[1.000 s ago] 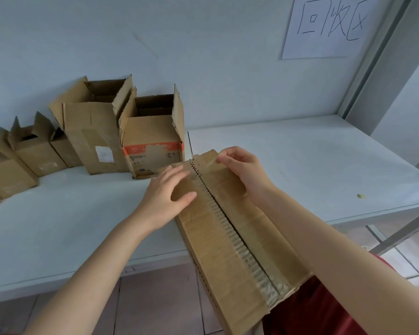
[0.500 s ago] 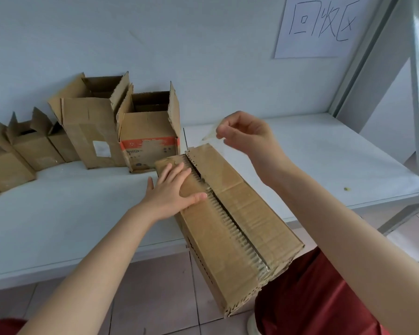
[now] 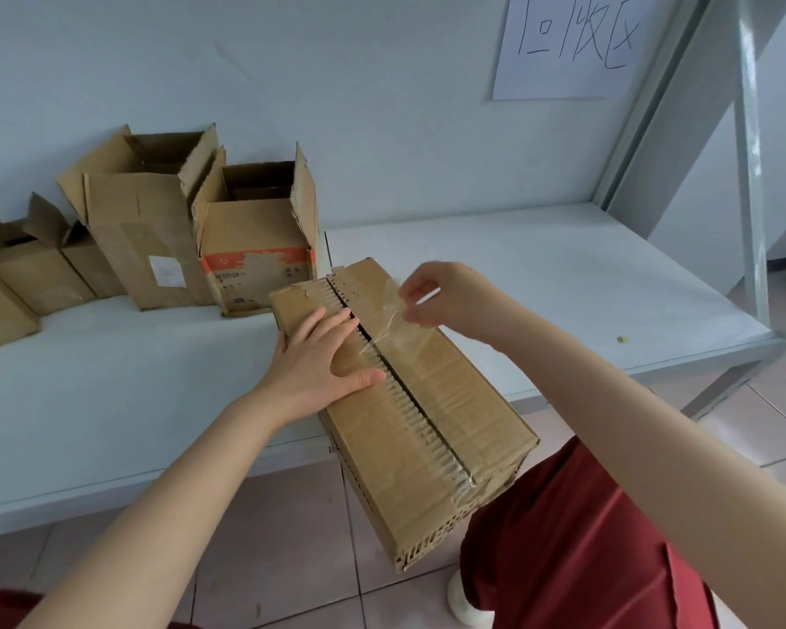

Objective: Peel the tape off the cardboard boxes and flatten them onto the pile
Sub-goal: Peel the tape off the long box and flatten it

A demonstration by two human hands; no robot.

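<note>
i've got my left hand [image 3: 325, 356] pressed flat, fingers straight, on the cardboard box [image 3: 409, 401] at centre frame — my right hand [image 3: 445, 297] just above it pinches the lifted clear tape [image 3: 393, 326].

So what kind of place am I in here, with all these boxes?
Probably a recycling corner in a plain workroom. A handwritten paper sign on the wall reads 回收区, recycling area; opened cardboard boxes line a white table; and the right hand pinches clear tape partly off the nearest box.
</note>
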